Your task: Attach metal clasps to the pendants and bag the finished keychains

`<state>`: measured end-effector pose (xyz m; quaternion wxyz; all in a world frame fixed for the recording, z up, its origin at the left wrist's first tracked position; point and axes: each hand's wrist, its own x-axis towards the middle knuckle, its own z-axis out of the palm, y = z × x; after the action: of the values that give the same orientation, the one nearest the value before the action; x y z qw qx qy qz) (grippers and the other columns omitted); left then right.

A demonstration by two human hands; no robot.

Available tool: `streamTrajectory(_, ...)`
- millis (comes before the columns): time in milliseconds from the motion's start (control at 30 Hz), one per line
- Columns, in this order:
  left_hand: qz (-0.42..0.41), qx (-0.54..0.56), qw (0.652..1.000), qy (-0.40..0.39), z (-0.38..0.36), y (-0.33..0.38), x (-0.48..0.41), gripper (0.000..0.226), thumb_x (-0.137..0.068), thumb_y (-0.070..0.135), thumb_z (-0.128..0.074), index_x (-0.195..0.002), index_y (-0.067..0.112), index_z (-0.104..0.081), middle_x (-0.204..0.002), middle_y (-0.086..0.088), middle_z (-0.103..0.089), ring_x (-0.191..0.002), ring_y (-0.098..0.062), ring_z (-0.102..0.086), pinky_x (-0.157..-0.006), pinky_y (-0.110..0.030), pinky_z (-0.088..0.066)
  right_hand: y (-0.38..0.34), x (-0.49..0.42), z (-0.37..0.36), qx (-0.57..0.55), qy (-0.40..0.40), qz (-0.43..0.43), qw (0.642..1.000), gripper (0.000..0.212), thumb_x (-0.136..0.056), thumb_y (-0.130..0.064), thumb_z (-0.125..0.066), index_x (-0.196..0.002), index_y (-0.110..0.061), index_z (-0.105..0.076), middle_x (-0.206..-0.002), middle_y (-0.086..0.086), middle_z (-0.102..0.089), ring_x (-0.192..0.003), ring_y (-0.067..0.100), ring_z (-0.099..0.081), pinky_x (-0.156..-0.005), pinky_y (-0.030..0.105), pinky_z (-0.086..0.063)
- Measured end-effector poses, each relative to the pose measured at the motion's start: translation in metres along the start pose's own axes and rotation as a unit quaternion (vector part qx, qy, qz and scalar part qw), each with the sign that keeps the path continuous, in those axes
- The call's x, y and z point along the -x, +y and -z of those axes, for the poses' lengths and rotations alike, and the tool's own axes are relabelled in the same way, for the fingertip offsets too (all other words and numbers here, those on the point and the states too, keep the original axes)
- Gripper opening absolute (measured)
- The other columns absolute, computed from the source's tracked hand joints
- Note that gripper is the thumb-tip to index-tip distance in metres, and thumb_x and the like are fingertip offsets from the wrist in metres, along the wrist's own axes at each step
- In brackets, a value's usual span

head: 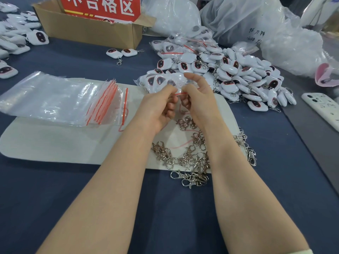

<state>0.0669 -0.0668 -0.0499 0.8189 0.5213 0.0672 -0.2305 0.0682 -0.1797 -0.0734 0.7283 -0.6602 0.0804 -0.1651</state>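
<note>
My left hand and my right hand meet above the white mat, both pinching the red zip edge of a clear bag that holds several white pendants with dark red faces. A loose heap of the same pendants lies to the right. Metal clasps lie scattered on the mat's near right corner, under my forearms. A stack of flat clear zip bags with red strips rests on the mat's left part.
A cardboard box with a red sign stands at the back. Two keychains lie before it. More pendants sit far left, filled bags and large plastic sacks far right, a phone at the right edge.
</note>
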Motion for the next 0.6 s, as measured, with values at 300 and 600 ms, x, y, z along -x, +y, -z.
streamTrajectory(300, 0.001, 0.023, 1.000, 0.009, -0.0002, 0.0010, -0.0028, 0.020, -0.088, 0.005, -0.050, -0.069, 0.010, -0.052, -0.043, 0.006, -0.042, -0.032, -0.001, -0.026, -0.033, -0.012, -0.019, -0.0005, 0.0014, -0.0029, 0.008, -0.033, -0.006, 0.999, 0.026, -0.086, -0.009, -0.055, -0.108, -0.022, -0.057, -0.047, -0.010, -0.053, -0.043, 0.005, -0.043, -0.043, 0.018, -0.034)
streamTrajectory(600, 0.011, 0.014, 1.000, 0.002, 0.0010, -0.0004, -0.0019, 0.019, -0.088, 0.011, -0.057, -0.069, 0.011, -0.055, -0.045, 0.007, -0.046, -0.033, -0.001, -0.031, -0.034, -0.012, -0.022, -0.0026, 0.0031, -0.0056, -0.001, -0.037, -0.006, 0.999, 0.033, -0.086, -0.001, -0.053, -0.106, -0.027, -0.055, -0.052, -0.005, -0.051, -0.048, 0.009, -0.042, -0.050, 0.024, -0.032)
